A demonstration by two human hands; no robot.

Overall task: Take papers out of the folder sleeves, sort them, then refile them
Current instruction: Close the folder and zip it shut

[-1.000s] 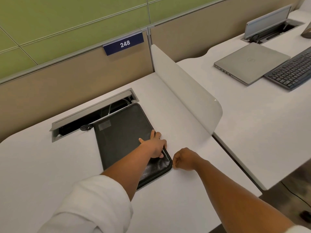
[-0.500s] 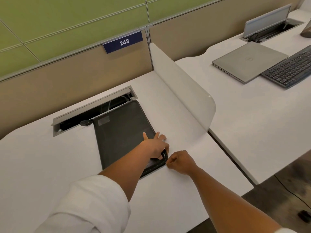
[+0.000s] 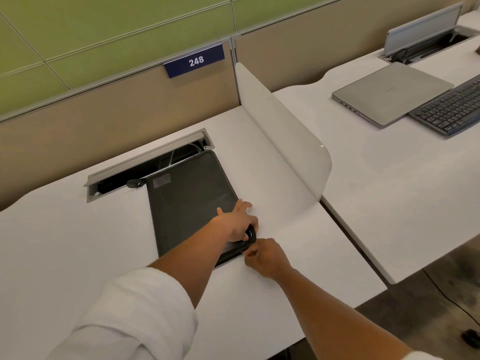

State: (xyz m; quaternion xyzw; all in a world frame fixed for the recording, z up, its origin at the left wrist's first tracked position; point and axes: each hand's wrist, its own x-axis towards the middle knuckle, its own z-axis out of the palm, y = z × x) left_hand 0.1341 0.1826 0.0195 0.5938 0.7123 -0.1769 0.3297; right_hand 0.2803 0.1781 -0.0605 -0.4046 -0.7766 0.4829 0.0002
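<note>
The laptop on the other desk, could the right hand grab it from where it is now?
Probably not. The right hand is busy at the black folder's near corner, and the white divider stands between it and the closed laptop.

A black, leather-like zip folder (image 3: 192, 198) with light stitching is laid flat and closed on the white surface (image 3: 65, 242), its far end overlapping the cable opening near the back edge.
</note>
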